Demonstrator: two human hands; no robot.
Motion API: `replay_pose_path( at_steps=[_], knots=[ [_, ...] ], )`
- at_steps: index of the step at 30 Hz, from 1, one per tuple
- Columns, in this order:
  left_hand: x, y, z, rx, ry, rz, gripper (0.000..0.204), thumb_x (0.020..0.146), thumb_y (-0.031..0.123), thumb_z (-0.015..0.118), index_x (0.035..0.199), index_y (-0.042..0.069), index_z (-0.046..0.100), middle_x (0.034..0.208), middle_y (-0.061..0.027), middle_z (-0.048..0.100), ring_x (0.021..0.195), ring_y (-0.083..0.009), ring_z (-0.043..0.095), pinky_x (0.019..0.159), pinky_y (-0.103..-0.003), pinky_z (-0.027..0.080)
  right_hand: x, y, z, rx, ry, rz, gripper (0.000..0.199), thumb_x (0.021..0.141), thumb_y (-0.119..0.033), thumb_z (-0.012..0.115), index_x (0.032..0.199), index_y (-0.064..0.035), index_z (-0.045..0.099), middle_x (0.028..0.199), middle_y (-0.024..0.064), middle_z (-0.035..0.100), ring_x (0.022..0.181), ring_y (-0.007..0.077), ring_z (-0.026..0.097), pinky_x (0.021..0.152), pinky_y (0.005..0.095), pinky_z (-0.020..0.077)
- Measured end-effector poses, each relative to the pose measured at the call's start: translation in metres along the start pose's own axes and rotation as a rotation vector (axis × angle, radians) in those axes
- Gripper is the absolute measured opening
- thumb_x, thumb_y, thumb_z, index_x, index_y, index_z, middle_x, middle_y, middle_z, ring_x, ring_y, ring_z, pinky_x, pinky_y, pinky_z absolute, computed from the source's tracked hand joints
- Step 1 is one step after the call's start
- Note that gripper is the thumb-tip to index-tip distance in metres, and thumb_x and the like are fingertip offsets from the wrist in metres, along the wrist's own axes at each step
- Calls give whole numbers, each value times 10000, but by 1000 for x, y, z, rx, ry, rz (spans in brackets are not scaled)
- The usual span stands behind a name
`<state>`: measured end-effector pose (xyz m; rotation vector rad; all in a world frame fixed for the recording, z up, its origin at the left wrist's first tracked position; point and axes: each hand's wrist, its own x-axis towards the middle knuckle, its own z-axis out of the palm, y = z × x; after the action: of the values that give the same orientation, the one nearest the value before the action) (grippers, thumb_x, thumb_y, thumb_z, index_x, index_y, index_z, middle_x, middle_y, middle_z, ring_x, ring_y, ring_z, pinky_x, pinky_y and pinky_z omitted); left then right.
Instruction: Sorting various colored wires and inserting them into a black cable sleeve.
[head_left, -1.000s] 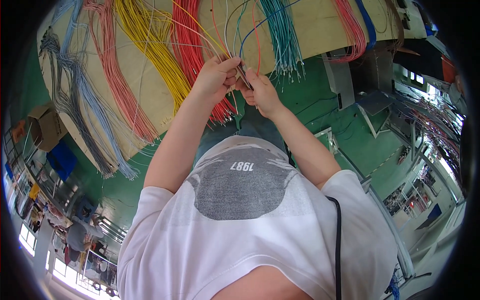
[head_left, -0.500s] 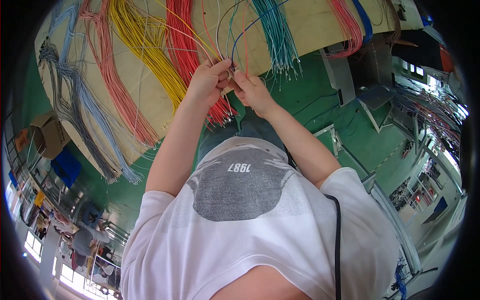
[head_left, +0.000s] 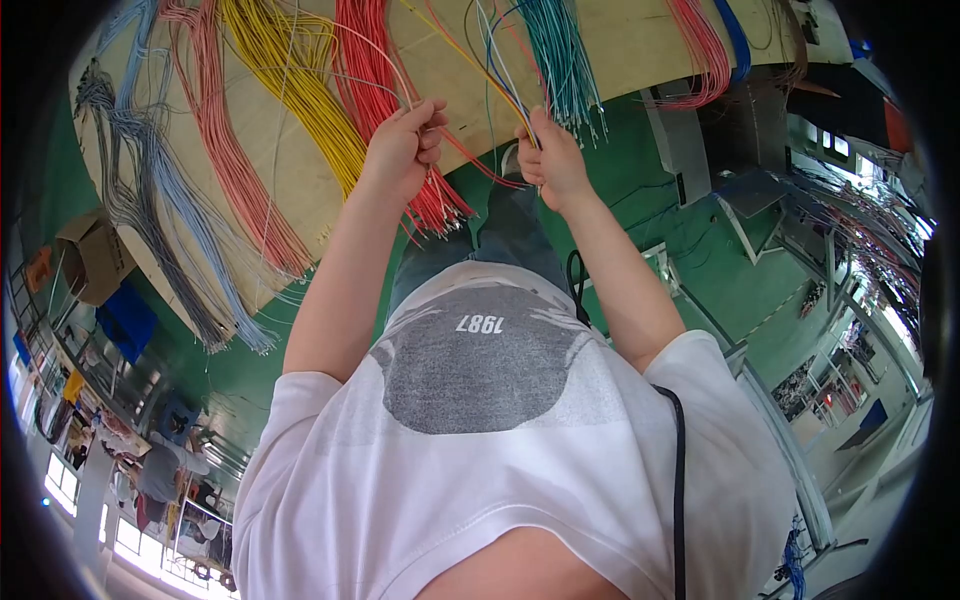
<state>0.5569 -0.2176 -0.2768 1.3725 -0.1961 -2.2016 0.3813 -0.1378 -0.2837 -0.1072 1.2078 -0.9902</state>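
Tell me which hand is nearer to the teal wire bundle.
Right. The right hand sits just below and left of the teal wire bundle, nearly touching its hanging ends. The left hand is farther left, in front of the red wire bundle.

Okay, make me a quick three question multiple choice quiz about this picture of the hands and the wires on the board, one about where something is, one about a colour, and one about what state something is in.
1. Where does the teal wire bundle hang?
A. Just above the right hand
B. At the far left end of the board
C. On the green floor

2. What colour is the bundle just left of the red wire bundle?
A. Black
B. Yellow
C. White

3. What is the left hand doing?
A. Lying flat and open on the board
B. Hanging at the person's side
C. Closed around thin wires

Answers: 1 A, the teal wires end right above the right hand. 2 B, the yellow wire bundle lies beside the red one. 3 C, the fingers curl around thin wires in front of the red bundle.
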Motion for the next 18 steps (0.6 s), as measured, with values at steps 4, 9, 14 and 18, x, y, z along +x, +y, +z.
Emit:
replay_pose_path(
  at_steps=[4,9,14,18],
  knots=[
    [0,-1,-5,6,-12,-13,138,831,118,469,914,14,502,724,-29,467,504,-59,348,407,-181,258,9,16,5,-259,187,-94,224,815,-280,540,782,-70,470,494,-71,310,373,14,247,330,179,160],
    [-2,-1,-8,3,-12,2,141,838,130,456,894,12,512,717,-23,467,511,-61,354,414,-182,263,19,30,-1,-331,213,-140,178,768,-227,584,771,-56,531,530,-58,394,415,41,334,368,222,250],
    [-1,-3,-7,0,17,-2,180,827,139,470,924,-6,517,755,-42,509,518,-66,354,407,-173,257,36,49,-19,-862,419,-284,249,721,-248,632,752,-5,586,546,-2,476,450,78,409,421,256,312],
    [-1,-3,-8,-34,20,-23,208,853,185,445,908,-1,519,755,-40,508,530,-74,363,425,-179,268,37,49,-14,-947,431,-209,262,686,-257,653,677,-2,598,565,50,534,485,135,479,467,297,364]
  ],
)
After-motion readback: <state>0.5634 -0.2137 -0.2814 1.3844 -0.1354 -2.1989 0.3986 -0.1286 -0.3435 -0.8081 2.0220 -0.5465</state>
